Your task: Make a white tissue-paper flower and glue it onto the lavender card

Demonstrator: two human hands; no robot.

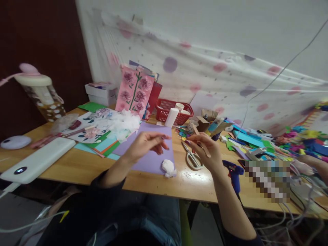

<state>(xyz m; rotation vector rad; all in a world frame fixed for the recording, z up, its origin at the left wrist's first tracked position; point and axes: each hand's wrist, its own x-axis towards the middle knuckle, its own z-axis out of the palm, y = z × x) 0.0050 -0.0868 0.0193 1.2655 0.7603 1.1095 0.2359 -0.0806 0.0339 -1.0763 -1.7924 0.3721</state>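
My left hand (pixel 150 145) is raised over the purple sheet (pixel 148 159), its fingers apart and nothing visible in them. My right hand (pixel 206 148) holds a thin wooden stick (pixel 205 149) between its fingers, above the white-handled scissors (pixel 194 160). A crumpled white wad (pixel 168 167) lies on the sheet's near right corner, below and between the hands. White fluffy material (pixel 124 121) is heaped on colored papers to the left of the sheet.
A blue glue gun (pixel 234 174) lies right of my right forearm. Behind stand a red basket (pixel 162 111), a white bottle (pixel 171 117) and a pink flower picture (pixel 134 90). A white power bank (pixel 38 159) is at the left; craft scraps and another person's hand (pixel 314 164) are at the right.
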